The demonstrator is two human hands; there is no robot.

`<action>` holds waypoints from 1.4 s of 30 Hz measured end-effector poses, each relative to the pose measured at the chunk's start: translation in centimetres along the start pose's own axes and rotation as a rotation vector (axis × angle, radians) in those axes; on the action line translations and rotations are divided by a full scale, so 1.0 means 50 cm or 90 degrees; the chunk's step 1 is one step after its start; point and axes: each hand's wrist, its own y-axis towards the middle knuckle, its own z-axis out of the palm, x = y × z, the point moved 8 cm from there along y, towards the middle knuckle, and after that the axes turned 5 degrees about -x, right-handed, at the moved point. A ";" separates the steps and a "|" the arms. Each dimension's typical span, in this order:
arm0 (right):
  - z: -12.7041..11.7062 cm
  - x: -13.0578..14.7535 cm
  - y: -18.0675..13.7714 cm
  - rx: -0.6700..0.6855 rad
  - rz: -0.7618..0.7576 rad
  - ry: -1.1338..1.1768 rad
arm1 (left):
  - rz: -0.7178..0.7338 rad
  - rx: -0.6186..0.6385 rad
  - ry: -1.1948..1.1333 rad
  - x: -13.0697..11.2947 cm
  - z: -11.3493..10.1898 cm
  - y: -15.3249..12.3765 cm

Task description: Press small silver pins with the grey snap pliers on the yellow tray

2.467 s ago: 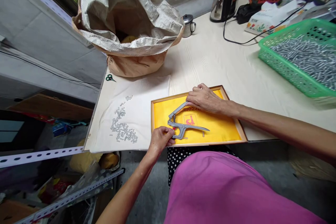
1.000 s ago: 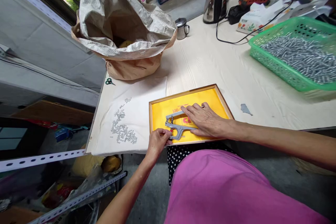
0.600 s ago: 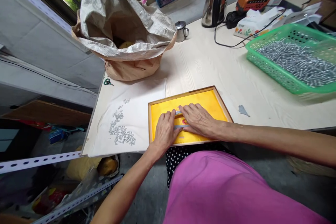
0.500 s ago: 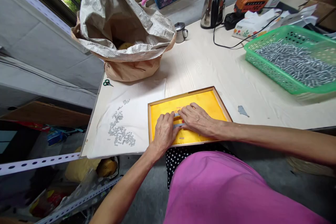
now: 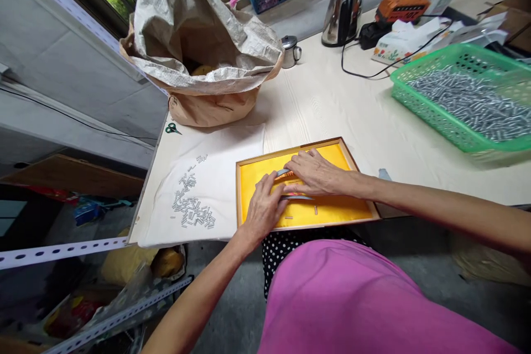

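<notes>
You are pressing your right hand (image 5: 317, 173) flat on the grey metal snap pliers (image 5: 296, 197) lying in the yellow-lined wooden tray (image 5: 348, 207). Your left hand (image 5: 263, 207) is covering their head, so I cannot tell its grip. The pliers are probably feeling rigid, fairly heavy and smooth, so the long handles are offering the best hold.

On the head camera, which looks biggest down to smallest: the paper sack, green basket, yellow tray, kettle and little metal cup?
1. paper sack
2. green basket and yellow tray: about alike. The picture's edge cuts the basket off, so these two stay unranked.
3. kettle
4. metal cup
</notes>
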 end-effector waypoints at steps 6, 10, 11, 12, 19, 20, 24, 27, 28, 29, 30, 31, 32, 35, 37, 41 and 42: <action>-0.021 -0.087 0.025 -0.003 0.024 0.093 | 0.084 -0.108 -0.023 -0.044 -0.074 0.010; -0.068 -0.141 0.019 -0.093 0.013 0.140 | -0.180 -0.207 -0.081 0.052 -0.131 -0.014; -0.079 -0.151 0.013 -0.109 0.012 0.148 | -0.242 -0.195 -0.109 0.078 -0.127 -0.029; -0.088 -0.161 0.005 -0.122 0.015 0.153 | -0.289 -0.166 -0.140 0.099 -0.115 -0.044; -0.092 -0.187 -0.055 -0.151 0.093 0.174 | -0.414 0.016 -0.238 0.071 0.015 -0.074; -0.091 -0.185 -0.060 -0.155 0.102 0.181 | -0.420 0.033 -0.261 0.052 0.029 -0.066; -0.102 -0.183 -0.076 -0.197 0.126 0.191 | -0.448 0.058 -0.397 0.032 0.049 -0.052; -0.106 -0.193 -0.085 -0.224 0.137 0.191 | -0.518 -0.070 -0.296 0.129 -0.024 -0.102; -0.103 -0.196 -0.086 -0.224 0.134 0.193 | -0.536 -0.117 -0.212 0.169 -0.061 -0.129; -0.099 -0.197 -0.085 -0.224 0.128 0.197 | -0.542 -0.141 -0.116 0.206 -0.094 -0.156; -0.093 -0.196 -0.082 -0.224 0.119 0.201 | -0.546 -0.135 -0.024 0.239 -0.120 -0.182; -0.087 -0.193 -0.078 -0.223 0.107 0.205 | -0.551 -0.110 0.062 0.269 -0.138 -0.205; -0.079 -0.188 -0.072 -0.220 0.096 0.208 | -0.551 -0.073 0.132 0.294 -0.148 -0.224; -0.052 -0.164 -0.052 -0.198 0.072 0.221 | -0.530 0.050 0.249 0.343 -0.148 -0.253; -0.036 -0.147 -0.041 -0.179 0.064 0.228 | -0.499 0.114 0.274 0.354 -0.138 -0.252; -0.014 -0.126 -0.033 -0.145 0.060 0.231 | -0.411 0.213 0.291 0.354 -0.120 -0.246; -0.010 -0.125 -0.033 -0.139 0.061 0.230 | -0.395 0.230 0.289 0.355 -0.118 -0.249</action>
